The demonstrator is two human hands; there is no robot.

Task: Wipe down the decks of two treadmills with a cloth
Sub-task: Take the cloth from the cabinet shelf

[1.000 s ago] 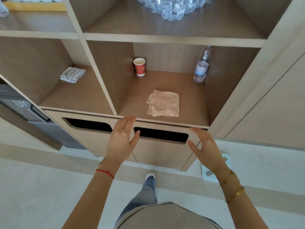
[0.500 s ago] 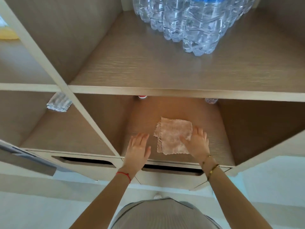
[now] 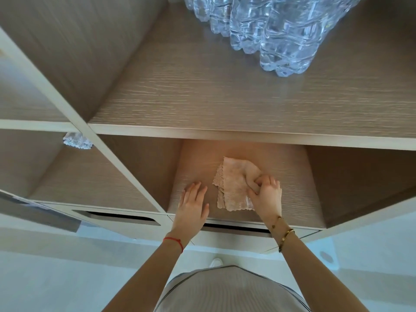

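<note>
A beige cloth point(image 3: 234, 183) lies on the floor of the middle cubby of a wooden shelf unit point(image 3: 202, 129). My right hand point(image 3: 266, 194) pinches the cloth's right side, bunching the fabric between thumb and fingers. My left hand point(image 3: 193, 204) rests flat and open on the cubby floor just left of the cloth, not touching it. No treadmill is in view.
A pack of clear water bottles point(image 3: 270, 30) stands on the shelf above. A grey striped cloth point(image 3: 77, 140) lies in the left cubby, partly hidden by the divider. Two drawers with slot handles point(image 3: 121, 218) sit below the cubbies. Pale floor lies beneath me.
Both hands reached from the drawer front into the cubby. My right hand went from lying flat on the cloth to closing on it and bunching it. The view tilted up.
</note>
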